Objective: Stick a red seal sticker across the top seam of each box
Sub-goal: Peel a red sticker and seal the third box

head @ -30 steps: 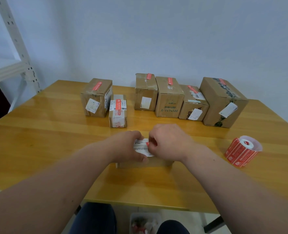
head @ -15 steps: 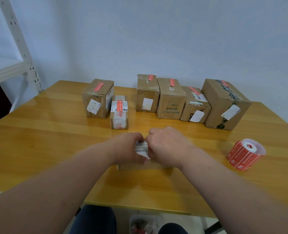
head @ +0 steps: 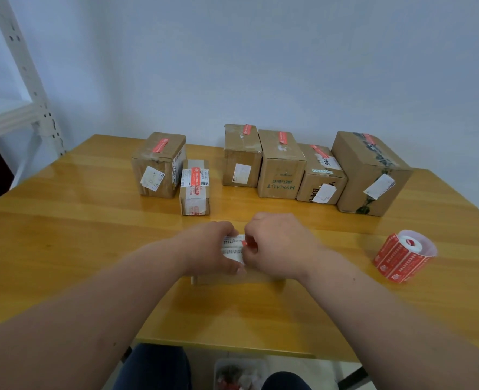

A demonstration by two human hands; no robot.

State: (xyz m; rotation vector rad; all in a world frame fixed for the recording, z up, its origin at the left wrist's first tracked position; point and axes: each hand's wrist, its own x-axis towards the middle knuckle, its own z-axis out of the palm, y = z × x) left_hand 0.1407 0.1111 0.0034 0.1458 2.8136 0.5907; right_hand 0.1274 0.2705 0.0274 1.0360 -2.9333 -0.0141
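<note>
Nearest me, my left hand curls over the left end of the small flat box, fingers wrapped on its top to steady it, while my right hand has thumb and fingertips pinched together on the red seal sticker, only a sliver of it showing above the white label. I judge the risk is here: if I press before it straddles the seam, it may land crooked or fold onto itself, and the box could skid under my push. To the right lies the sticker roll, well apart. Farther back six boxes already wear red seals.
</note>
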